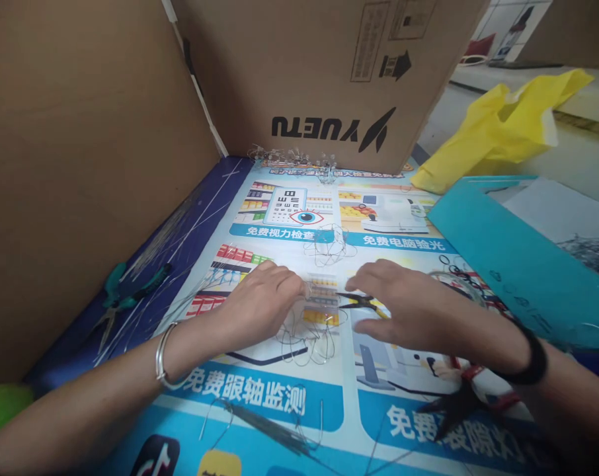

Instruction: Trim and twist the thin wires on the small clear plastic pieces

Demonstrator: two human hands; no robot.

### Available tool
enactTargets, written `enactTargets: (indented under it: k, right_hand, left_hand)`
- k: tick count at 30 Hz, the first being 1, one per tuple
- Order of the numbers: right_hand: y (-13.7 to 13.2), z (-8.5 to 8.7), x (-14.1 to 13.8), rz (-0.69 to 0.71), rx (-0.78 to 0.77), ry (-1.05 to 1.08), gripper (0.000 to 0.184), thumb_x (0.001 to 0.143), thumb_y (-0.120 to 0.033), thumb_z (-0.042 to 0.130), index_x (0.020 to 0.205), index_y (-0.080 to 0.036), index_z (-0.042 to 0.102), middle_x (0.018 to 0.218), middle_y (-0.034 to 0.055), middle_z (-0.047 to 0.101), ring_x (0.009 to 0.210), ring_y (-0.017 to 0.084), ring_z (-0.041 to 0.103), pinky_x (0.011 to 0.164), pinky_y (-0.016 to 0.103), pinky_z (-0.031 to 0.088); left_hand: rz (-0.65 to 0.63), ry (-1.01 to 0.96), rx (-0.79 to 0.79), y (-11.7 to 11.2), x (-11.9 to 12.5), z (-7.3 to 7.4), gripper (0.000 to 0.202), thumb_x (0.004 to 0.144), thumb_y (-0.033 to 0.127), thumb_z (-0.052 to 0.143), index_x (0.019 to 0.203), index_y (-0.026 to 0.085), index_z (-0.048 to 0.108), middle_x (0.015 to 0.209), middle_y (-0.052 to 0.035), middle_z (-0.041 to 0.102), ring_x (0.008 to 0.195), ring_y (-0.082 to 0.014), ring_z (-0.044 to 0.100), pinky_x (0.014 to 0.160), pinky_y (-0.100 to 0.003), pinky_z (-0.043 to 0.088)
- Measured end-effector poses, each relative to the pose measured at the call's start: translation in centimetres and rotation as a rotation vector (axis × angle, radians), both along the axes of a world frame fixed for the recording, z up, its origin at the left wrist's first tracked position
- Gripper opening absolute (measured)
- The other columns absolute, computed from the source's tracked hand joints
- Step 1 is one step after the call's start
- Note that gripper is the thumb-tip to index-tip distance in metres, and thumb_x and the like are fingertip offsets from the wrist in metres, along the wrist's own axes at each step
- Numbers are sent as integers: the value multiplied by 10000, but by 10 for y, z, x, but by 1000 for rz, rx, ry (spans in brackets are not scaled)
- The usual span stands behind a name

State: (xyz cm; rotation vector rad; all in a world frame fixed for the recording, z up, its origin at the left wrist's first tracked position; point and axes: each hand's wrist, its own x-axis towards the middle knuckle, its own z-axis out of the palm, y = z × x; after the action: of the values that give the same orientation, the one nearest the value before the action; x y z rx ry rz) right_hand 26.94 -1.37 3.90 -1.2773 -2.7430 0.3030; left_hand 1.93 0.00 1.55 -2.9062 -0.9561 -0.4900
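Note:
My left hand (260, 304) is closed, its fingertips pinching thin wire. A loose, looped tangle of wire (312, 340) hangs or lies just below those fingers. My right hand (399, 304) holds small pliers (361, 302) with dark jaws and yellow handles. The plier jaws are parted and point left toward the pinched fingers, a short gap away. Much of the handles is hidden in the palm. Beyond both hands, another bent wire shape (329, 244) lies on the printed poster (324, 377). Nearer to me is a bundle of straight wires (270, 426).
Teal-handled pliers (118, 301) and long wires (163, 235) lie at left. A cardboard wall (319, 79) stands behind, with small wire pieces (299, 157) along its foot. At right are a teal box (522, 264), a yellow bag (502, 132) and a dark-bladed tool (458, 403).

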Motion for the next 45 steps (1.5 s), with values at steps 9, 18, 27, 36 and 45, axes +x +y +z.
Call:
enactTargets:
  k: [9, 18, 27, 36, 45]
  right_hand:
    - [-7, -27, 25, 1, 202, -314, 233, 651, -128, 500, 864, -192, 568, 803, 77, 546, 716, 215, 466, 607, 316, 319]
    - [-3, -44, 0, -125, 303, -286, 175, 648, -110, 466, 803, -141, 542, 778, 114, 538, 718, 242, 463, 594, 324, 333]
    - [4, -42, 1, -237, 172, -6, 194, 875, -281, 395, 879, -142, 531, 878, 103, 531, 810, 208, 512, 706, 322, 439]
    - [-12, -23, -15, -31, 362, 21, 181, 827, -320, 510, 840, -164, 600, 851, 106, 556, 828, 229, 507, 663, 313, 417]
    - [-14, -23, -17, -45, 398, -113, 160, 834, -319, 508, 845, -185, 595, 852, 98, 539, 799, 244, 465, 665, 341, 340]
  left_hand:
    - [93, 28, -54, 10, -6, -2, 151, 814, 64, 407, 820, 162, 522, 734, -24, 587, 700, -165, 518, 676, -306, 352]
    - [112, 75, -9, 11, -7, 0, 169, 775, 51, 413, 809, 162, 536, 719, -20, 581, 705, -168, 513, 674, -311, 346]
    - [117, 53, -37, 12, -7, -4, 146, 801, 71, 422, 823, 163, 533, 730, -18, 590, 719, -168, 520, 685, -312, 345]
    - [45, 11, 24, 5, -3, 0, 158, 805, 56, 412, 820, 164, 526, 734, -21, 581, 716, -165, 512, 670, -308, 345]
    - [18, 11, 25, 3, 0, 1, 158, 808, 48, 412, 839, 164, 514, 756, -22, 594, 732, -170, 527, 705, -319, 350]
